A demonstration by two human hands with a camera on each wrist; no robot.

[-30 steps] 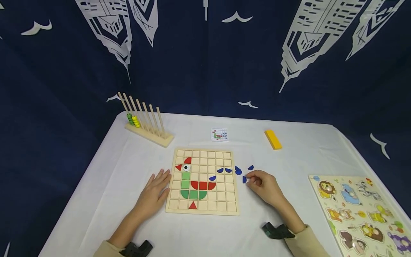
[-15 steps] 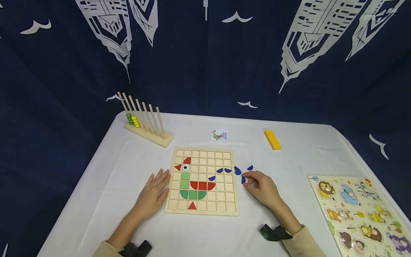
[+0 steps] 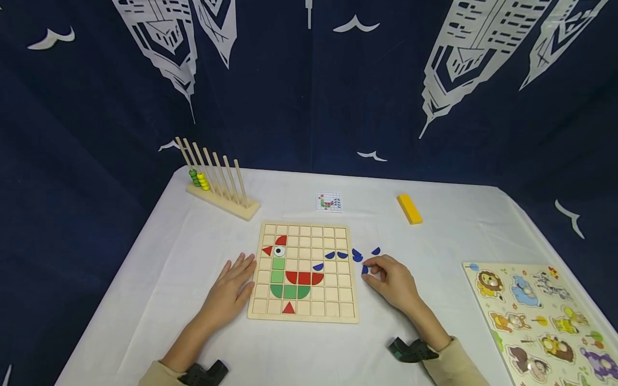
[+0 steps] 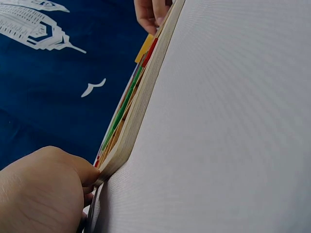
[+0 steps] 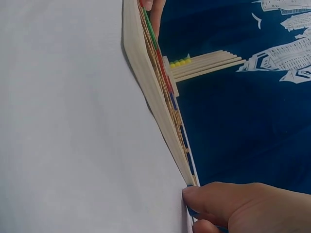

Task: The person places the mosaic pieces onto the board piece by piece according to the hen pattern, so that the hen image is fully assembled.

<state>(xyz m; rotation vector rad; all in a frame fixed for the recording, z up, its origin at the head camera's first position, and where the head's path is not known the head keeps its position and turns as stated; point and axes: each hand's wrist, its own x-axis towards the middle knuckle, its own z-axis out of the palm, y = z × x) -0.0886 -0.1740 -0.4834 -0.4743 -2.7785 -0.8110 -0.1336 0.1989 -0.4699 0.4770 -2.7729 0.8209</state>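
Observation:
My right hand [image 3: 393, 281] pinches a blue half-round piece [image 3: 365, 269] between thumb and fingers, just off the right edge of the wooden grid board [image 3: 309, 320]. In the right wrist view, a sliver of that blue piece [image 5: 191, 211] shows behind the thumb. Fingers straight and spread, my left hand [image 3: 227, 292] rests at the board's left edge. On the board, red, green and blue pieces form a bird with an eye tile [image 3: 279, 251]; its blue pieces [image 3: 330, 255] are at the right. Several loose blue pieces [image 3: 357, 257] lie by the right rim.
Behind the board lies a small pattern card [image 3: 329, 202] with a similar bird. A peg rack [image 3: 224, 202] with green and yellow beads stands at back left. There is a yellow block [image 3: 410, 209] at back right and an animal puzzle board [image 3: 541, 321] at far right.
The right hand has closed its fingertips on the blue piece beside the board and shifted slightly left with it. My left hand stays at the board's edge.

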